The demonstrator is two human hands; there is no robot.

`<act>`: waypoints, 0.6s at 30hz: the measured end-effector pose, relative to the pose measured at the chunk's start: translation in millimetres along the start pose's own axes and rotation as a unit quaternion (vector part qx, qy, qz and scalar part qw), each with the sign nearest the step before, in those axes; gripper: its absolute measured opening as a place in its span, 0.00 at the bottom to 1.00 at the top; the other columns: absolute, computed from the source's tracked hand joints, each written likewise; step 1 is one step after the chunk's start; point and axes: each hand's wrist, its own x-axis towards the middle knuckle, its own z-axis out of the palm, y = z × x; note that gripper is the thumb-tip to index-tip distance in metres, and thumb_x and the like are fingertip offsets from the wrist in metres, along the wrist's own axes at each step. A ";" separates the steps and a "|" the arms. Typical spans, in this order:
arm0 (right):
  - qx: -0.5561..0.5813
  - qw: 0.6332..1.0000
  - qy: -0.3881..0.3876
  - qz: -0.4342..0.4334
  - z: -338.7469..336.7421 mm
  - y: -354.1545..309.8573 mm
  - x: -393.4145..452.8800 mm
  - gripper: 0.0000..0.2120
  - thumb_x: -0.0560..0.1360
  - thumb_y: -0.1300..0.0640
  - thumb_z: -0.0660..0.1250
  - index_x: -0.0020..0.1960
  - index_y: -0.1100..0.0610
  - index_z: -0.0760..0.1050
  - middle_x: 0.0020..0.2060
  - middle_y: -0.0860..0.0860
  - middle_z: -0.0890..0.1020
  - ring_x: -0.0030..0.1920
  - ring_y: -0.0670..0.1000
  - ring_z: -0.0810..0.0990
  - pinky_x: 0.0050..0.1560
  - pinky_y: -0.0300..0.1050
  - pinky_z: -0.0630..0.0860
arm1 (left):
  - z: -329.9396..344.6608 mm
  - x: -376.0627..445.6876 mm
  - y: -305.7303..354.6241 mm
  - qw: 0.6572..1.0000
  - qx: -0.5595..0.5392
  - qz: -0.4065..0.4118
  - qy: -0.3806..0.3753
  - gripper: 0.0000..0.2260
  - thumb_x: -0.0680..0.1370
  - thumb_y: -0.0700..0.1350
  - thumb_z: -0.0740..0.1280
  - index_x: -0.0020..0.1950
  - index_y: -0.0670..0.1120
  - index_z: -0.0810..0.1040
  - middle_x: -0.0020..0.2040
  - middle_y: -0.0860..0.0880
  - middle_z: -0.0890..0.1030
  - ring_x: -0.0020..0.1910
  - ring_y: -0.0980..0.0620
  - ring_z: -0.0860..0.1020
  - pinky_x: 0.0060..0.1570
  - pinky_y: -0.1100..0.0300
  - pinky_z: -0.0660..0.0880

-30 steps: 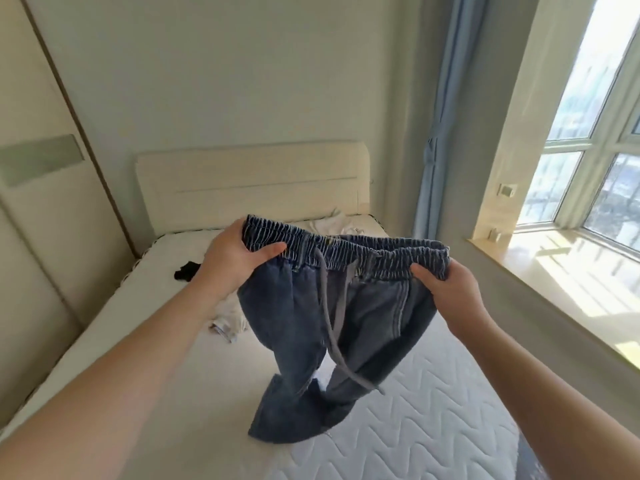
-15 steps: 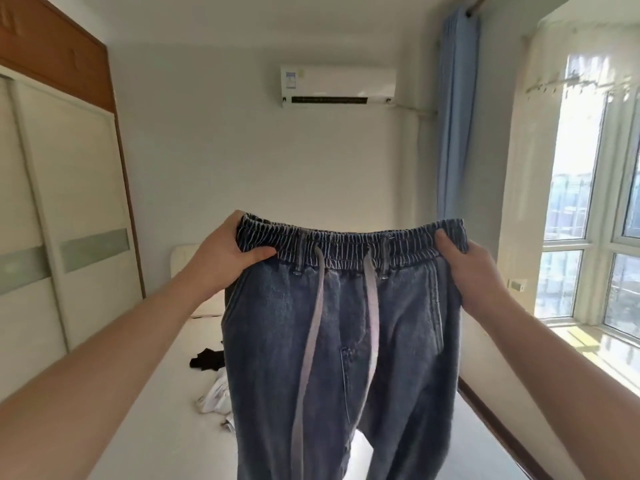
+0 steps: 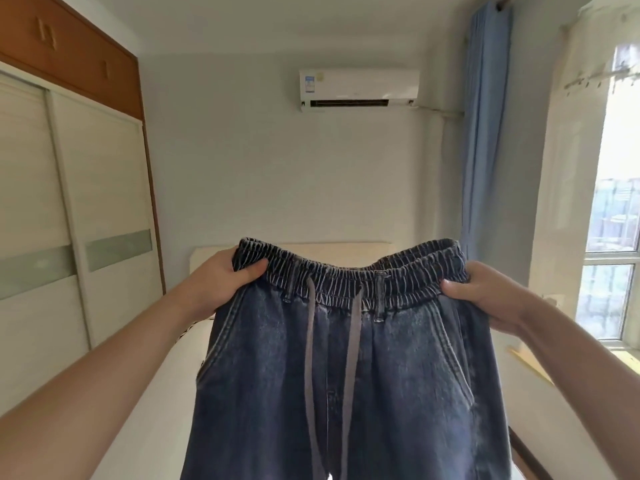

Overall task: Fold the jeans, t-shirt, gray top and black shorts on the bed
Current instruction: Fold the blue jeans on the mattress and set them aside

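Dark blue jeans with an elastic waistband and two grey drawstrings hang spread out in front of me, above the bed. My left hand grips the left end of the waistband, thumb on the front. At the right end, my right hand grips the waistband the same way. The legs drop out of view at the bottom. The hanging denim hides the t-shirt, gray top and black shorts.
A wardrobe with sliding doors stands along the left. The cream headboard is against the far wall under an air conditioner. A blue curtain and a window are on the right.
I lifted the jeans off the mattress and stretched the waistband out flat between both hands. The view tilted up, and the clothes lying on the bed dropped behind the denim.
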 end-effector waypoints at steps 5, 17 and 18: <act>0.008 0.992 0.108 -0.070 -4.4 20.7 13.7 0.30 0.57 0.32 0.78 0.43 0.56 0.83 0.44 0.61 0.85 0.47 0.64 0.84 0.58 0.66 0.77 | 1.8 5.0 -8.1 0.998 -0.038 -0.032 -0.023 0.18 0.68 0.67 0.72 0.49 0.57 0.85 0.50 0.51 0.86 0.50 0.53 0.84 0.50 0.59 0.77; 0.253 0.931 0.264 0.010 91.6 39.4 42.8 0.28 0.72 0.34 0.66 0.57 0.58 0.79 0.46 0.59 0.85 0.46 0.62 0.83 0.55 0.60 0.79 | 62.8 10.2 -39.2 0.894 -0.369 -0.190 0.168 0.14 0.77 0.53 0.69 0.51 0.43 0.86 0.51 0.40 0.85 0.47 0.40 0.85 0.45 0.49 0.81; 0.270 0.921 0.281 0.011 104.2 38.8 45.0 0.26 0.73 0.36 0.66 0.56 0.57 0.80 0.46 0.57 0.86 0.48 0.61 0.84 0.56 0.60 0.79 | 68.9 8.0 -40.6 0.885 -0.380 -0.201 0.178 0.15 0.78 0.53 0.69 0.54 0.43 0.85 0.51 0.40 0.85 0.47 0.39 0.84 0.47 0.47 0.80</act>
